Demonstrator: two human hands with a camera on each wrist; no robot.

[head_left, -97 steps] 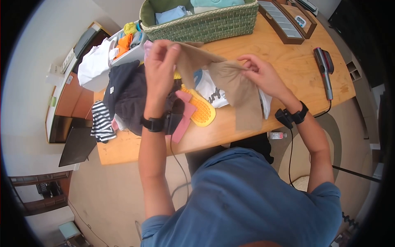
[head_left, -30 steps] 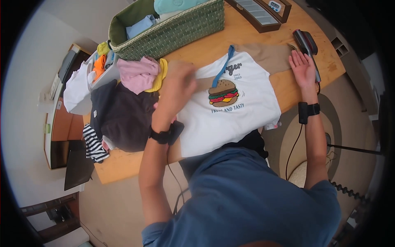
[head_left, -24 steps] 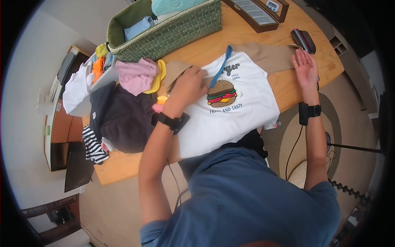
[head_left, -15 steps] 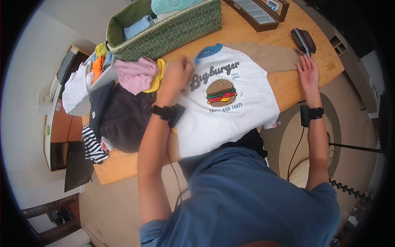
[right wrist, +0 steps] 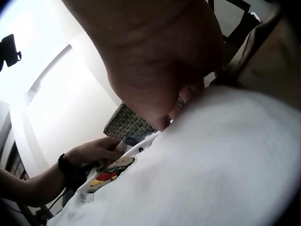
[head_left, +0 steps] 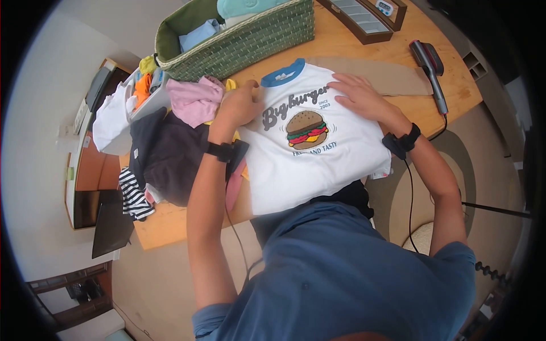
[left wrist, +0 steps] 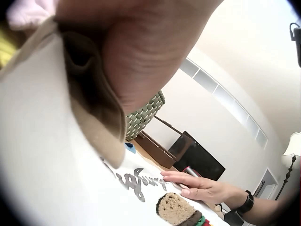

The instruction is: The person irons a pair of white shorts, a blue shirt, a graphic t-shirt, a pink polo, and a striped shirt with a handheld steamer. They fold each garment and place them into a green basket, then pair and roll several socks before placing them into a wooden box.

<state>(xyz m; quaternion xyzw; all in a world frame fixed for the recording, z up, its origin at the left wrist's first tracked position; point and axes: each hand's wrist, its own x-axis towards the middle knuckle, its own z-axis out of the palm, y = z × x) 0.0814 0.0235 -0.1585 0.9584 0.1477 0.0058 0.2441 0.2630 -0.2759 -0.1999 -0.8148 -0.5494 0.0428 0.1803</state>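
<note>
A white long-sleeved shirt (head_left: 273, 187) lies front up on the table, with tan sleeves, a blue collar, "Bigburger" lettering and a burger picture. At the shirt's left shoulder area in the head view, my left hand (head_left: 242, 105) has curled fingers. The left wrist view shows a tan sleeve (left wrist: 101, 129) bunched and raised against that hand, which grips it; the fingertips are hidden there. My right hand (head_left: 361, 98) rests on the shirt's other shoulder, fingers extended over the white cloth beside the lettering. Beyond it, the other tan sleeve (head_left: 398, 78) stretches out flat.
Left of the shirt lies a clothes heap with a dark garment (head_left: 176, 159) and a pink one (head_left: 196, 99). Behind stand a green woven basket (head_left: 244, 54) and a white bin (head_left: 156, 94). A corded handheld appliance (head_left: 432, 77) and a brown compartment box (head_left: 364, 28) are at right.
The tan garment, first held up by both hands, became the shirt spread flat. My left hand moved its sleeve off the lettering, exposing the collar. My right hand came inward from the far sleeve's end.
</note>
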